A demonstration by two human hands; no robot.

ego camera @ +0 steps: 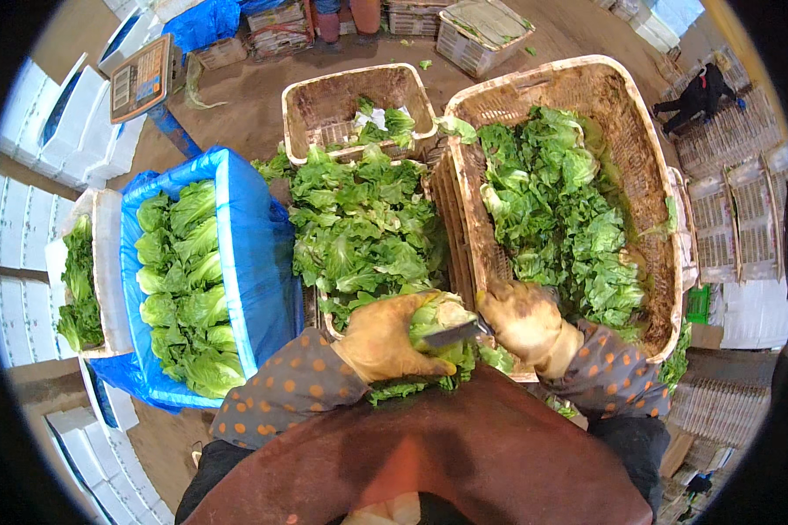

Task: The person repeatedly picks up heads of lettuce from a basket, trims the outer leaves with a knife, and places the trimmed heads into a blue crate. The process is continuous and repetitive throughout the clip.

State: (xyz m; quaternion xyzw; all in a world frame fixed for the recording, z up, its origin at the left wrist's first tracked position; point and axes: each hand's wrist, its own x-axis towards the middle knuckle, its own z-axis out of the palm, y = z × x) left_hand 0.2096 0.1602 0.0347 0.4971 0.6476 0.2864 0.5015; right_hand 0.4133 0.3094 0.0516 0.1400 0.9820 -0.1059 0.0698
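Note:
My left hand (391, 338), in a yellowish glove, grips a head of leafy lettuce (437, 315) low in front of my apron. In my gloved right hand (522, 318) is a knife (452, 333), its blade lying against the lettuce; its handle is mostly hidden by the fingers. Just beyond my hands, loose lettuce leaves (368, 230) fill a crate. To the right, a large dirty plastic crate (456, 170) holds more lettuce heads (565, 216). On the left, trimmed lettuce heads (203, 262) lie in rows in a container lined with blue plastic (262, 262).
A smaller crate (361, 75) with some leaves and white scraps stands beyond the leaf pile. A scale display (141, 79) on a blue post stands at the upper left. White foam boxes (72, 125) are stacked at the far left, and crates (729, 223) at the far right.

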